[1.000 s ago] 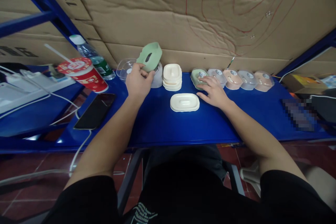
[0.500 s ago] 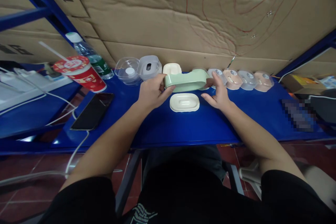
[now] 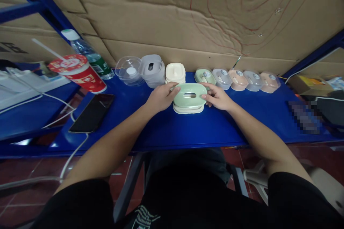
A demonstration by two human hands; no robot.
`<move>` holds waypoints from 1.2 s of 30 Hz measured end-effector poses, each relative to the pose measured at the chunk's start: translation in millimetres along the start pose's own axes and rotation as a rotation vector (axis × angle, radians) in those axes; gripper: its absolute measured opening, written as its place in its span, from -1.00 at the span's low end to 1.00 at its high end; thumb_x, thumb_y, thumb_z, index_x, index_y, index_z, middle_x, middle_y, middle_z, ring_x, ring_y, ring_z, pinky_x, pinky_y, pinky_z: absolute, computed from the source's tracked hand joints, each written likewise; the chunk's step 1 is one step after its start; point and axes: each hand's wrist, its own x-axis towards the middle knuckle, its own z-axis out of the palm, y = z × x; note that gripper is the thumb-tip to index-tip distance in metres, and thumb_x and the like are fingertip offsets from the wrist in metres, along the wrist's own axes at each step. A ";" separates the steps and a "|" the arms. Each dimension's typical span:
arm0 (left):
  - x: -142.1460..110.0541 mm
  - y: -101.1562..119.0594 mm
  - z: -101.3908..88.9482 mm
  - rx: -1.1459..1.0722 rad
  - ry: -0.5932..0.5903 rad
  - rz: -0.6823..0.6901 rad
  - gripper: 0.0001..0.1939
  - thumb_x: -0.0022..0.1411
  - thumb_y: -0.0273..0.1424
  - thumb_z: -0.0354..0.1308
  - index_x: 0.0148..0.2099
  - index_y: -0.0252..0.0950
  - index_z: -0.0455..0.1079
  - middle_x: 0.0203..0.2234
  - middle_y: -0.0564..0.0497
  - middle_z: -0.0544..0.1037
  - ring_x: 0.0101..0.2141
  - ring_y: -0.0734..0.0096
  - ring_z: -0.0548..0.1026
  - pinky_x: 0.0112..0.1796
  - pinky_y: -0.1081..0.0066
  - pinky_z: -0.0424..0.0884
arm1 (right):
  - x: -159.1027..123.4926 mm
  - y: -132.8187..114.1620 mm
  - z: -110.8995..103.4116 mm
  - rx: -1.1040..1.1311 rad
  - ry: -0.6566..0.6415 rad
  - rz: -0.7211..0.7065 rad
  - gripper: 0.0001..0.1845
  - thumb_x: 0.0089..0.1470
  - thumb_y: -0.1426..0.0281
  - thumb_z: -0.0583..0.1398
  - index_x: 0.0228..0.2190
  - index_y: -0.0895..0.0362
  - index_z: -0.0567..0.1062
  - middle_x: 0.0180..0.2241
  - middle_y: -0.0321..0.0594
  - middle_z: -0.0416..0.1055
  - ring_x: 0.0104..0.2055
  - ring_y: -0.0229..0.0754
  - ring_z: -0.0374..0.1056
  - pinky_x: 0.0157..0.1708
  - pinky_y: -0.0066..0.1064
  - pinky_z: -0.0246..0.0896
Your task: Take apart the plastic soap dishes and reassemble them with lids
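Between both hands is a light green plastic cover (image 3: 189, 101) with a slot through its top. My left hand (image 3: 162, 97) grips its left end, thumb on the near face. At the right end, my right hand (image 3: 217, 96) holds it with thumb and fingers. Directly below the cover, a cream oval base (image 3: 188, 111) lies on the blue table, its front rim showing. Whether the two parts touch, I cannot tell. Behind my left hand stand a stack of cream pieces (image 3: 175, 73), a stack of grey slotted covers (image 3: 153, 71) and clear plastic covers (image 3: 129, 70).
A row of boxes with clear lids (image 3: 238, 79) lines the back right of the blue table (image 3: 166, 132). To the left are a phone (image 3: 92, 113), a red cup with a straw (image 3: 83, 75) and a water bottle (image 3: 94, 57). Cardboard (image 3: 150, 14) walls the back.
The green cover has come nearer and down over the cream base, turning its slotted top into view. My right hand has closed on its right end.
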 end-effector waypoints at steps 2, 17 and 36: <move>0.2 2.0 -0.2 0.051 -0.076 -0.018 -0.50 0.56 -0.11 -0.06 0.21 -0.31 0.53 -0.17 -0.16 0.72 -0.12 0.09 0.67 -0.11 0.20 0.50 | 0.8 0.3 -1.1 0.036 -0.041 0.059 -0.12 0.26 -0.13 0.30 0.40 0.07 0.37 -0.56 -0.43 0.48 -0.60 -0.20 0.45 -0.62 -0.37 0.40; 2.8 2.7 5.4 0.402 -0.330 -0.061 -0.43 0.60 -0.12 -0.23 0.12 -0.28 0.57 0.05 -0.26 0.68 0.04 -0.09 0.62 -0.01 0.10 0.45 | 4.0 -5.4 2.1 -0.181 -0.138 0.168 -0.38 0.47 -0.07 0.05 0.08 0.15 0.63 -0.57 -0.35 0.50 -0.65 -0.29 0.36 -0.52 -0.43 0.24; 7.0 -47.9 -99.1 0.387 0.490 -0.538 -0.63 0.42 -0.31 0.14 0.15 -0.30 0.59 -0.02 -0.16 0.70 -0.04 0.10 0.58 0.05 0.14 0.45 | 8.7 1.5 0.2 -0.295 -0.168 0.079 -0.30 0.40 -0.13 0.11 0.11 0.19 0.64 -0.47 -0.20 0.58 -0.43 -0.13 0.50 -0.33 -0.33 0.25</move>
